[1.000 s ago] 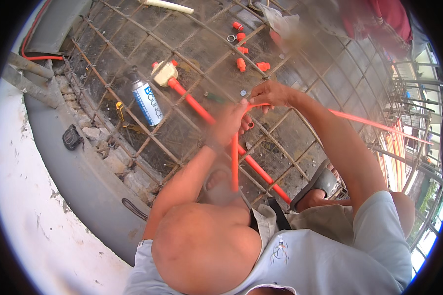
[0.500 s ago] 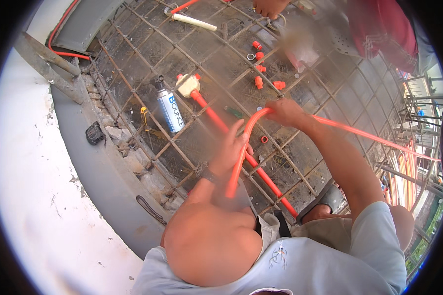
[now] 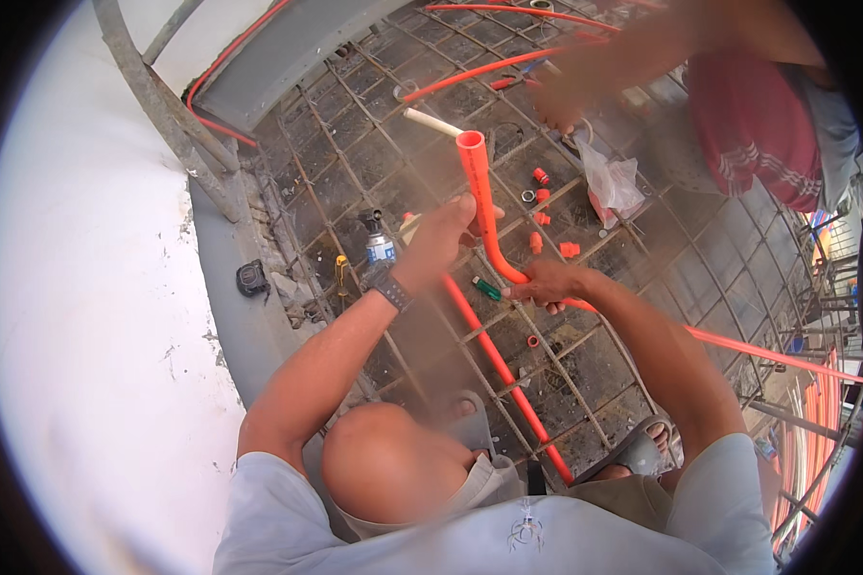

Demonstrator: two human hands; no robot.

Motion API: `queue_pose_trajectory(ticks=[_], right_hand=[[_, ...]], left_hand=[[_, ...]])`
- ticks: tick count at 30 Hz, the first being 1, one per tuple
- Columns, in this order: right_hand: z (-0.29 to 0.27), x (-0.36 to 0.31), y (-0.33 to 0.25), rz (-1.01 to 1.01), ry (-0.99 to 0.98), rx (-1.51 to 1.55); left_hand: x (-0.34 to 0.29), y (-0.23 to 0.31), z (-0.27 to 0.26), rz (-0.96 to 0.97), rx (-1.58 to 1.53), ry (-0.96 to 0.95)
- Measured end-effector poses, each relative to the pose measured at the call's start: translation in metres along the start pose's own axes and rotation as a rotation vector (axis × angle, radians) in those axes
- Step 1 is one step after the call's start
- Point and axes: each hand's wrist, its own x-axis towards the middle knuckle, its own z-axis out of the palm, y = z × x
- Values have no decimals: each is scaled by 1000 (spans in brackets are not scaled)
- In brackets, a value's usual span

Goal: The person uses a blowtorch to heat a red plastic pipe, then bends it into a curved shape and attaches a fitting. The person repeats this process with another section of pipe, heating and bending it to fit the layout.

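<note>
An orange plastic conduit pipe (image 3: 489, 230) is bent, its open end tilted up and away from me. My left hand (image 3: 438, 241) grips the upright part below that end, some fingers hidden behind it. At the bend, my right hand (image 3: 548, 284) is closed around the same pipe, whose long tail runs off to the right. Beneath my hands a straight orange pipe (image 3: 499, 366) lies along the rebar grid. A small green object (image 3: 487, 287) lies just left of my right fingers. Beyond my left wrist stands a spray can (image 3: 380, 247), partly covered by the hand.
Several orange fittings (image 3: 542, 218) and a plastic bag (image 3: 612, 182) lie ahead on the rebar mesh (image 3: 604, 383). A black tape measure (image 3: 252, 278) sits on the left ledge by a yellow-handled tool (image 3: 341, 272). Another person's arm (image 3: 642, 67) reaches in at the upper right.
The bent pipe's free end has swung from pointing down toward me to pointing up and away. Both hands moved with it, the right one lower in view. The other person's arm now reaches further in.
</note>
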Motion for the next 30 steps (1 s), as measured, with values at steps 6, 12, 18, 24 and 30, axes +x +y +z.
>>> queue_pose_trajectory(ticks=[6,12,18,24,30], right_hand=[[-14,-42,-41,-73,55,51],[-22,-81,-44,-320,245,-70],[-9,-86,-35,-296,202,-46],[-11,-95,-29,-280,184,21],[-11,-100,-21,-186,57,232]], left_hand=[[23,58,21,-28,-286,-47],[32,84,39,56,-323,14],[26,87,57,61,-176,52],[29,83,67,68,-115,4],[26,74,58,94,-127,-104]])
